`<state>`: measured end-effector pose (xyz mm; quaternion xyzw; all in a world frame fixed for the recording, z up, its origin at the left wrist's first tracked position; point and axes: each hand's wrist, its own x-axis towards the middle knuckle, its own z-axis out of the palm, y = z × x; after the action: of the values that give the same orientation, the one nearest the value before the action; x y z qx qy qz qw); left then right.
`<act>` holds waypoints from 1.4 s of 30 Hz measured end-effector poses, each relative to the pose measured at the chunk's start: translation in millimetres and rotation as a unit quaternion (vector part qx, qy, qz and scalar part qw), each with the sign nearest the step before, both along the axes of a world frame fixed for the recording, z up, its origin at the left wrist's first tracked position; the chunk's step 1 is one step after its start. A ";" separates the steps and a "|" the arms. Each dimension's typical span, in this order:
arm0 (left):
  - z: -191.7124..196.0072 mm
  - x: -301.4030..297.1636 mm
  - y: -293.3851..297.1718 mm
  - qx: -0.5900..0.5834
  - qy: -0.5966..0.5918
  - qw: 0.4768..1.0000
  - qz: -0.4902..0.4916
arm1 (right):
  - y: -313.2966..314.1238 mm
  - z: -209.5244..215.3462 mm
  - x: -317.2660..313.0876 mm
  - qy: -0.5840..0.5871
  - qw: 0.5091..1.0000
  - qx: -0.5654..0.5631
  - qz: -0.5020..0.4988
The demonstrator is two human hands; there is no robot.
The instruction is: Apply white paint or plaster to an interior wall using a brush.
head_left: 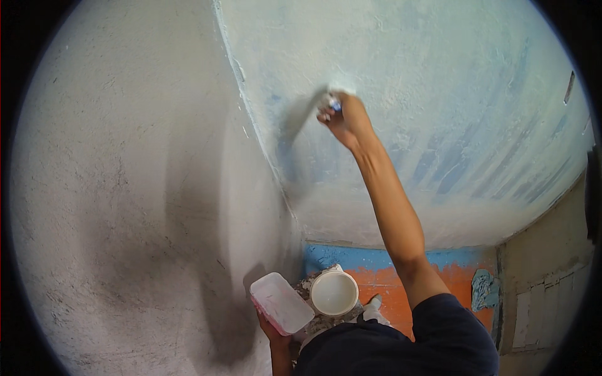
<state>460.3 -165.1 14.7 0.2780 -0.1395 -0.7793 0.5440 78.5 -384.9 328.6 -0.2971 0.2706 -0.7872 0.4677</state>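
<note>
My right arm reaches up to the pale blue-white wall [433, 81]. The fingers of my right hand [342, 119] are wrapped round a paintbrush [335, 103] with a bit of blue showing on it. Its head is against or very close to the wall, over a bright white patch, and is hard to make out. Low down at the left, my left hand [271, 329] grips a rectangular white plastic tub [282, 302] from underneath and the side. Pinkish-white residue shows on the tub; how much paint it holds I cannot tell.
A round white bucket [334, 293] with pale contents stands below, right of the tub. The bare grey wall [125, 175] meets the painted one in a corner at the left. On the orange and blue floor [376, 282] lies a crumpled teal cloth [485, 290]. My foot [375, 302] shows beside the bucket.
</note>
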 end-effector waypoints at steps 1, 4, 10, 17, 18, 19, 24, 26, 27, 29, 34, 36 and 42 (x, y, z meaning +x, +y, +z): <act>6.2 0.0 -2.4 -0.006 -0.003 1.000 -0.002 | 10.7 30.2 6.8 0.069 0.996 -0.046 -0.014; 3.3 3.3 -4.1 0.019 0.040 0.999 -0.008 | -5.7 20.9 16.0 0.154 0.971 -0.094 -0.155; 0.2 -17.7 -3.2 -0.012 0.029 0.999 0.007 | -18.7 -256.3 1.9 0.188 0.936 0.186 -0.234; -6.9 -12.8 12.2 0.013 0.025 1.000 -0.001 | -46.1 -248.9 -9.9 -0.162 0.958 0.235 0.007; -10.1 -2.8 11.4 0.013 0.020 1.000 0.010 | -62.9 -195.8 4.7 -0.094 0.965 0.233 -0.079; -10.4 0.6 9.4 0.015 0.019 1.000 0.012 | -66.0 -149.9 -5.3 -0.122 0.977 0.173 -0.004; -6.6 10.5 7.4 0.009 0.038 0.999 0.011 | -18.6 8.3 37.3 0.016 1.000 -0.006 -0.010; -7.3 8.8 5.3 0.008 0.031 0.999 0.020 | -19.1 -10.5 50.0 0.125 0.986 -0.040 -0.104; -8.3 8.2 3.6 0.005 0.025 0.999 0.031 | -21.6 -36.3 51.8 0.130 0.984 -0.015 -0.121; -9.4 8.8 3.0 -0.005 0.017 0.999 0.033 | -29.4 -113.4 49.0 0.117 0.982 0.039 -0.142; -12.5 -4.6 6.3 -0.008 0.012 1.000 0.016 | -17.5 -342.4 8.6 0.017 0.985 0.145 -0.095; -9.1 1.8 12.4 0.012 -0.003 1.000 0.022 | -5.3 -350.6 25.3 -0.074 0.965 0.252 -0.023; 0.7 -4.4 13.9 0.015 0.038 0.999 -0.014 | -53.1 -235.1 10.6 -0.226 0.959 0.150 0.087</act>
<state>455.8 -151.2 15.4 0.2546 -0.1109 -0.7989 0.5335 89.1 -438.0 93.4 -0.0605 0.2457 -0.7409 0.6222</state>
